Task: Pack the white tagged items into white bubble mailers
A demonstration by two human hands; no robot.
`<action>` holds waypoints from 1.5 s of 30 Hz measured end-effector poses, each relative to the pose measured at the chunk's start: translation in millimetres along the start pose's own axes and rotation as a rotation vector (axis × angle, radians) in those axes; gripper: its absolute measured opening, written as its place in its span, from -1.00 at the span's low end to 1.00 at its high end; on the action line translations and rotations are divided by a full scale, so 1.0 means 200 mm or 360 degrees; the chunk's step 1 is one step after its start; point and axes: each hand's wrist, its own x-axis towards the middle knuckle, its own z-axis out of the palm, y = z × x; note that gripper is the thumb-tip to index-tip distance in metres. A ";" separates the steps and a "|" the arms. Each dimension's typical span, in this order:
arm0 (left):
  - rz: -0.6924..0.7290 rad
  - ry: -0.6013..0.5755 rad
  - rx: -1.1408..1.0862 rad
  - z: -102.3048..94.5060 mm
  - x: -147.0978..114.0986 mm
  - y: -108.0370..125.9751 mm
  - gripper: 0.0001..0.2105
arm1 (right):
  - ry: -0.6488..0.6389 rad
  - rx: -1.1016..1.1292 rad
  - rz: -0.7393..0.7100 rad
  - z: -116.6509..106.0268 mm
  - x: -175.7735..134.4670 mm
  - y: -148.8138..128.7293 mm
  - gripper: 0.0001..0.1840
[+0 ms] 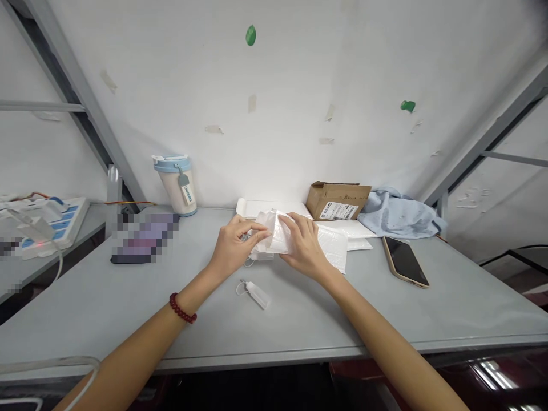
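A small white padded envelope point(280, 233) is held just above the desk, in the middle of the view. My right hand point(305, 245) is closed around its right side, thumb towards me. At its left end, the thumb and fingertips of my left hand point(233, 242) pinch the edge. What is inside the envelope does not show. Below the hands lies a small white tag-like piece with a thin loop point(258, 295). A similar white piece point(262, 257) sits partly hidden under the envelope. More white padded envelopes point(336, 248) lie behind and right of my right hand.
On the grey desk point(205, 331) stand a tumbler point(175, 188) and an open cardboard box point(338, 200). A phone point(405, 261) and blue cloth point(398, 214) are at right, a blurred device point(145, 237) at left. A power strip point(64, 225) sits far left.
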 end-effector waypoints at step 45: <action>-0.0643 -0.1173 -0.0601 -0.19 0.08 -0.02 -0.80 | 0.0180 -0.0249 0.0105 -0.03 0.01 0.07 -0.22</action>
